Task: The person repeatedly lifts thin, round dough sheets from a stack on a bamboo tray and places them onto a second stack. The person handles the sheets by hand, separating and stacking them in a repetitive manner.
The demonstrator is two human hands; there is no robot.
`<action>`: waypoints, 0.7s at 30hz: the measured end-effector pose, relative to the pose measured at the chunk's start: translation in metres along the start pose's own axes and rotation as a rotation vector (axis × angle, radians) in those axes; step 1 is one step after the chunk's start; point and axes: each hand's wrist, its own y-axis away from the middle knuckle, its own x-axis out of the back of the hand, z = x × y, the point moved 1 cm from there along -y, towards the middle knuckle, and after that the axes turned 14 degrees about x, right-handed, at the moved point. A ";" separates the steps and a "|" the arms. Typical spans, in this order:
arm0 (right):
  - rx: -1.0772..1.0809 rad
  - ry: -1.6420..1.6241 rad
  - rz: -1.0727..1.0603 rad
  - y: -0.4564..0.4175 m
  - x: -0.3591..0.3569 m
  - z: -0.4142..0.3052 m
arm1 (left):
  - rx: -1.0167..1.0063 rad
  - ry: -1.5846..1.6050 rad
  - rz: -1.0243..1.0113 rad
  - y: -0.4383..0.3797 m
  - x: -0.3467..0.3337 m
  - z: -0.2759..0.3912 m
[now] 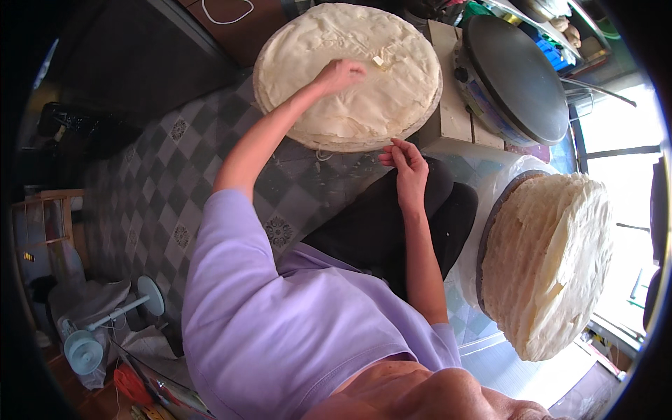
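Observation:
A wide round stack of thin pale flatbread sheets (pixel 388 100) lies at the top centre, its surface wrinkled. My left hand (pixel 342 76) is over the middle of this stack, blurred, with the fingers curled; whether it holds anything cannot be told. A small whitish piece (pixel 378 61) lies on the sheet, just beyond those fingertips. Close to the stack's near edge is my right hand (pixel 407 163), its fingers loosely bent and nothing seen between them. Whether it touches the edge is unclear.
A round dark griddle (pixel 517 79) stands at the upper right beside wooden boards (pixel 449 113). Another tall flatbread stack (pixel 546 262) rests on a round base at right, with clear plastic sheeting (pixel 467 252) beside it. A pale blue stand (pixel 118 312) is at lower left.

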 end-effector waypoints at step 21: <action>0.023 0.121 -0.054 0.004 -0.016 0.002 | -0.169 -0.364 0.179 0.146 0.010 0.002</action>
